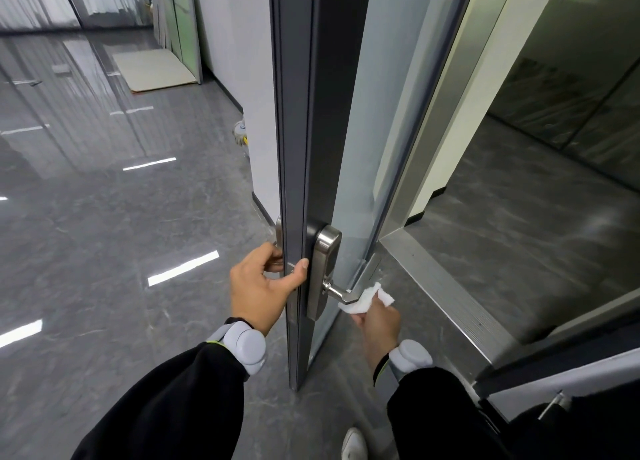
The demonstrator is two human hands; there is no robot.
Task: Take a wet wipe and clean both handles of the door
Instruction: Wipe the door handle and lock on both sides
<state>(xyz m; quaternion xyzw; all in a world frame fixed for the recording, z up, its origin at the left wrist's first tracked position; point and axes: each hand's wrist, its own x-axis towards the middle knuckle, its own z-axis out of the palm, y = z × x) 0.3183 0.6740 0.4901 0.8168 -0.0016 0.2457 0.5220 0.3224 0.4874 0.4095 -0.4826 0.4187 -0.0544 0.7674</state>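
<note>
White wet wipe (363,298) gripped in our right hand (379,324) against the lever handle (341,293), left hand (261,286) clamping the door edge (294,217).

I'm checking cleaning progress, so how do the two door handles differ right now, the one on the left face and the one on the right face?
The right-side handle is in full view, lever and steel plate; the left-side handle is mostly hidden behind the door edge. The right hand presses a white wet wipe on the right-side handle's tip; the left hand holds the left-side handle bare, thumb on the door edge. Both look like brushed metal.
</note>
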